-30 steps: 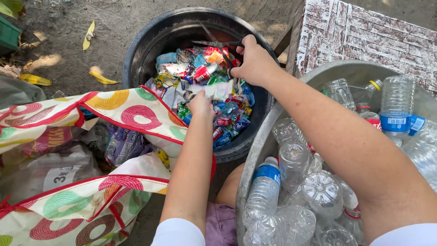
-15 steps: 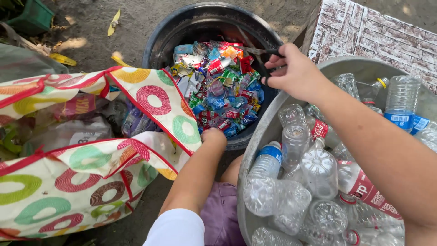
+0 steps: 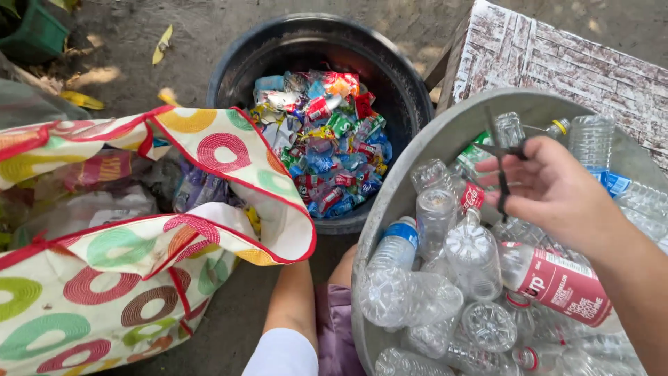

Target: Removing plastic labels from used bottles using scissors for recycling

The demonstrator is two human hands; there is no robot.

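Observation:
My right hand [image 3: 557, 202] hovers over a grey basin [image 3: 417, 160] and is closed on a small pair of black scissors [image 3: 501, 157]. The basin is packed with several clear plastic bottles [image 3: 473, 257], some with red or blue labels. My left forearm [image 3: 292, 299] runs down under the flap of a cloth bag printed with coloured rings [image 3: 104, 278]. The bag hides the left hand itself. Beyond the bag stands a black round tub [image 3: 236, 63] holding a heap of colourful wrappers [image 3: 327, 139].
A board with a worn brick pattern [image 3: 557, 56] lies behind the basin at the top right. A green crate [image 3: 35, 31] stands at the top left, with yellow leaves [image 3: 163, 38] on the bare dirt ground. The bag holds more crumpled packaging [image 3: 202, 188].
My right hand drew back from the black tub's rim to above the basin, still with the scissors. My left hand sank from the wrappers to behind the bag flap.

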